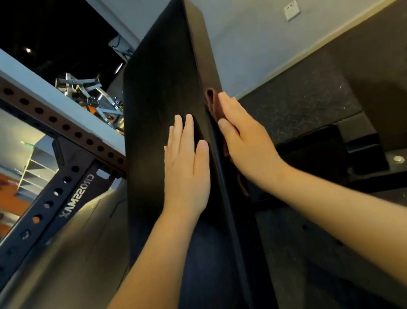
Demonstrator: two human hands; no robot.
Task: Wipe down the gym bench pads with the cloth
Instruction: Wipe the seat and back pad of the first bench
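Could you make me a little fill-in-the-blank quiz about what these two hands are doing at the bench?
1. The left hand lies flat on the bench pad, whose colour is ____.
2. The right hand presses a brown ____ against the pad's side.
3. The white socket is mounted on the ____.
Missing words: black; cloth; wall.

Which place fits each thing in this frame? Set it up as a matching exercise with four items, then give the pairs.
1 left hand
2 right hand
3 cloth
4 wall socket

A on the grey wall, upper right
B flat on the broad face of the bench pad
C trapped between a hand and the pad's side
D pressing the cloth against the pad's side

Pairs: 1-B, 2-D, 3-C, 4-A.
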